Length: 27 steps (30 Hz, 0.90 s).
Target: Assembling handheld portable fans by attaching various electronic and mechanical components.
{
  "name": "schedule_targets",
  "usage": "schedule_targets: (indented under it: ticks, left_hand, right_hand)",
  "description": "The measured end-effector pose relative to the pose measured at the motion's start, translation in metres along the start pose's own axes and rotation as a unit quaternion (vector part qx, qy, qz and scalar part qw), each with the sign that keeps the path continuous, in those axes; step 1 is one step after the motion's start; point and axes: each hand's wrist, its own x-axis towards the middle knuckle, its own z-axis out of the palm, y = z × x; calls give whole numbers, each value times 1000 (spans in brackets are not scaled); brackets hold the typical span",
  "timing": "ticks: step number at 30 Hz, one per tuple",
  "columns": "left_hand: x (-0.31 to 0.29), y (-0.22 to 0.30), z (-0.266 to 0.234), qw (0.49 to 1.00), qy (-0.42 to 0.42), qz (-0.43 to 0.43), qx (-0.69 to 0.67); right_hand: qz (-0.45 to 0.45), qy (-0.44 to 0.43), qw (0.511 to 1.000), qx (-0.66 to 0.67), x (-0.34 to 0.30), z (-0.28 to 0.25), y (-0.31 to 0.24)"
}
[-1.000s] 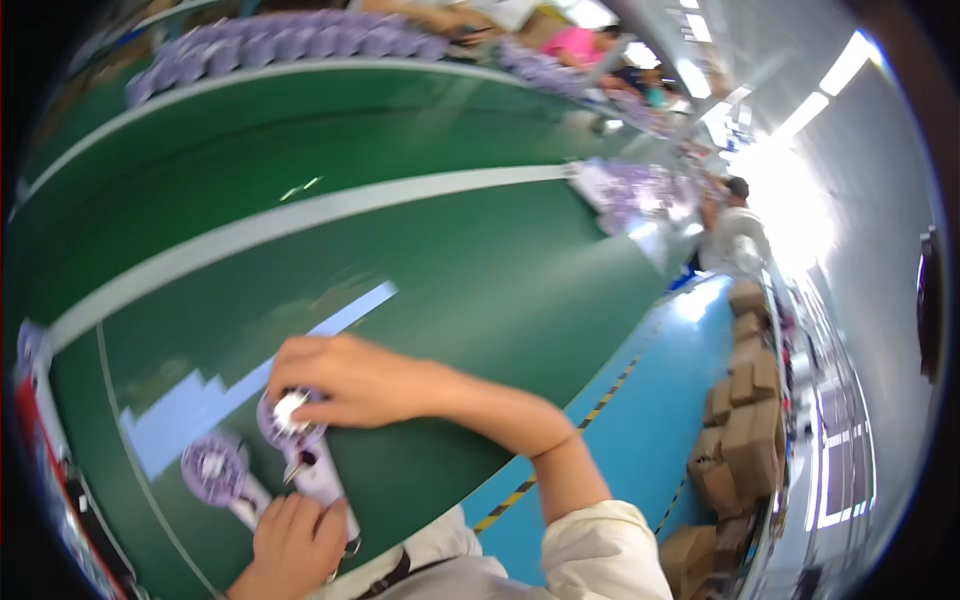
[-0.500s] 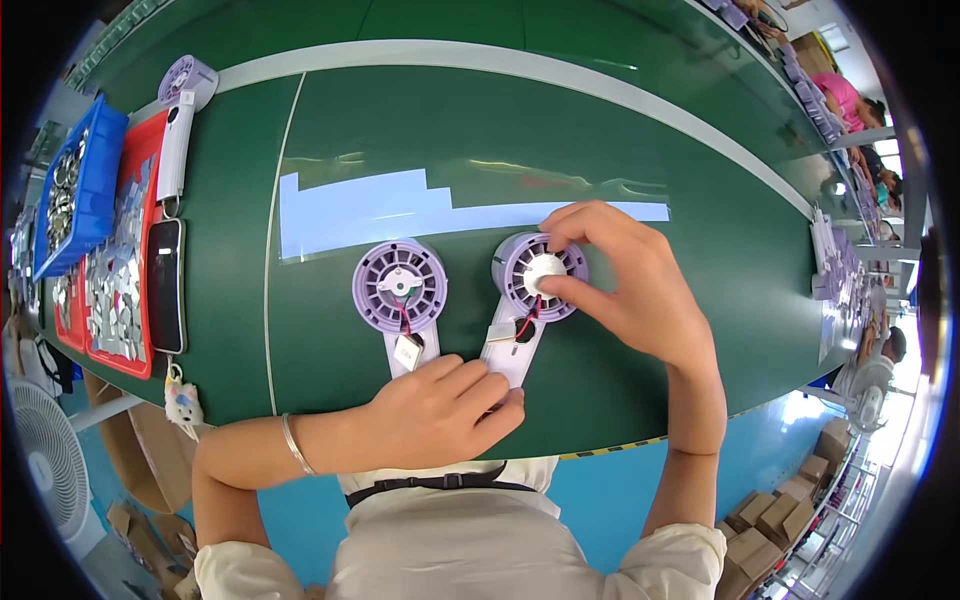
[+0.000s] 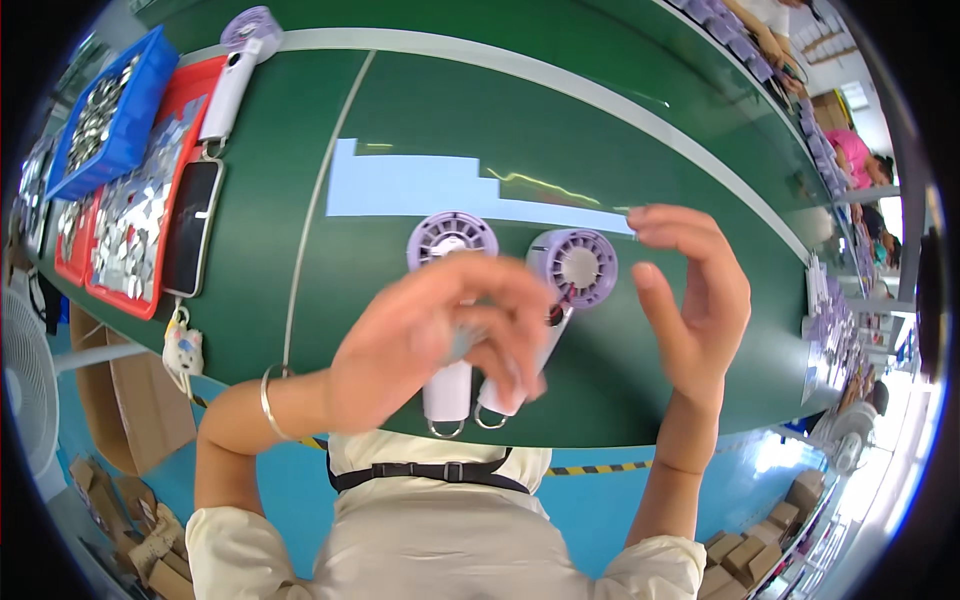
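Note:
Two handheld fans lie on the green bench top, with purple round heads, white handles and metal rings at the ends. The left fan [image 3: 448,395] is partly hidden under my left hand [image 3: 430,335], which is smeared by motion. A greyish patch shows between that hand's fingers; I cannot make out what it is or whether it is held. The right fan [image 3: 580,268] has a pale disc at the centre of its head and red and black wires below it. Just right of that head, my right hand [image 3: 690,290] hovers with thumb and fingers apart, holding nothing.
Pale blue strip [image 3: 405,185] lies beyond the fans. On the left are a blue bin [image 3: 125,140] of small metal parts, a red tray [image 3: 140,300] of silvery pieces, a phone [image 3: 195,225] with a plush charm [image 3: 182,348], and another fan [image 3: 228,95]. People work at far right.
My right hand has let go of the right fan's pale disc and moved right, its fingers spreading. My left hand has lifted off the handles. The view has shifted, so the bench sits differently.

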Motion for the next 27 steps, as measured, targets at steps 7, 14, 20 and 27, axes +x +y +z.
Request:
schedule_targets:
  ticks: [7,14,20,27]
  left_hand:
    - [15,14,-8,990,28,-37,-132]
    - [13,12,-18,994,43,-37,-95]
    - [14,10,-24,992,83,-19,-92]
    - [23,17,-44,979,79,148,115]
  right_hand:
    - [-117,-93,981,-125,0,39,-41]
    - [-154,-103,972,-141,15,75,-48]
    - [-107,-132,982,-87,31,81,-41]
    - [-31,-145,986,78,48,63,-39]
